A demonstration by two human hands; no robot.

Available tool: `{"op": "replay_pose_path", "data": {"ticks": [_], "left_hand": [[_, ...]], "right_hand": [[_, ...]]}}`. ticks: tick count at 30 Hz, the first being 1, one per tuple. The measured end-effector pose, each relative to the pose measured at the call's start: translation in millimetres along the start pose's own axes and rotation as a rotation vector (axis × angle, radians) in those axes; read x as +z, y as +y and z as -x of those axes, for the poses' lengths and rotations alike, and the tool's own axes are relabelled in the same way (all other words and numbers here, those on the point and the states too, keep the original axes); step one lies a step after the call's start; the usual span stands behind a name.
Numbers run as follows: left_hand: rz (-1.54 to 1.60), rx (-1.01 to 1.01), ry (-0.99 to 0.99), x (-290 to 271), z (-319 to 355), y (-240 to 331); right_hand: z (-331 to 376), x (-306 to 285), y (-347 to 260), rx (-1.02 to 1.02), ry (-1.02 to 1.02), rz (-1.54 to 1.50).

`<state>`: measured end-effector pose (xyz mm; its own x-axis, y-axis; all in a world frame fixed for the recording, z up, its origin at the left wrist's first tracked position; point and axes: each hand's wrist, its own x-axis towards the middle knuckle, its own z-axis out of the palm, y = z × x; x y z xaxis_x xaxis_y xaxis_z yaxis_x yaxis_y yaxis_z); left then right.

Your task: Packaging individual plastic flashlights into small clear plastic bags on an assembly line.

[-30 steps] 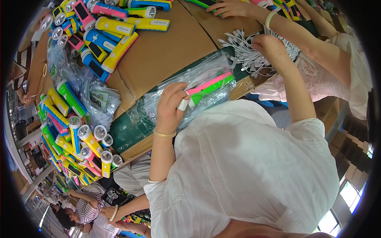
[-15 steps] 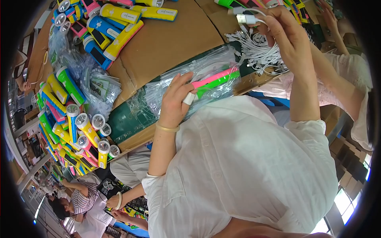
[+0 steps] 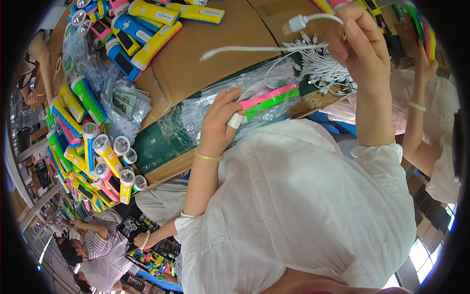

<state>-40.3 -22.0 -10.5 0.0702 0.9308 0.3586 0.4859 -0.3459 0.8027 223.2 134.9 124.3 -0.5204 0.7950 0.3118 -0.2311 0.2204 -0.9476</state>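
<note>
We log left hand [image 3: 220,120] gripping one end of a pink-and-green flashlight [image 3: 271,101], lying among clear plastic bags [image 3: 193,113] at the desk [image 3: 159,148] edge. Right hand [image 3: 361,46], raised, pinches a white cable [image 3: 264,48]. We also see a cable pile [image 3: 327,68] nearby, more flashlights [image 3: 108,159] far left.

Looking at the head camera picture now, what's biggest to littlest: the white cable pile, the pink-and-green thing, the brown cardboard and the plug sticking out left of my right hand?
1. Brown cardboard
2. White cable pile
3. Pink-and-green thing, partly covered
4. Plug, smallest even though it's held up
</note>
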Motion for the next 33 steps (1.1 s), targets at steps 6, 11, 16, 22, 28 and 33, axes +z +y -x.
{"op": "replay_pose_path", "data": {"ticks": [6,11,16,22,28,33], "left_hand": [[0.046,-0.049,-0.016,1,6,-8],[0.049,-0.042,-0.002,-1,2,0],[0.039,-0.029,-0.002,-1,5,-1],[0.074,-0.086,-0.016,0,6,2],[0.080,-0.124,0.008,0,9,3],[0.066,-0.079,0.058,1,12,2]], "right_hand": [[27,-8,23,0.397,-0.161,0.133],[37,-29,27,0.525,-0.164,0.450],[31,-31,7,0.423,-0.196,0.426],[31,-24,-32,0.109,-0.043,0.194],[39,-15,-18,0.150,-0.108,0.243],[32,8,3,0.445,-0.239,0.428]]}}
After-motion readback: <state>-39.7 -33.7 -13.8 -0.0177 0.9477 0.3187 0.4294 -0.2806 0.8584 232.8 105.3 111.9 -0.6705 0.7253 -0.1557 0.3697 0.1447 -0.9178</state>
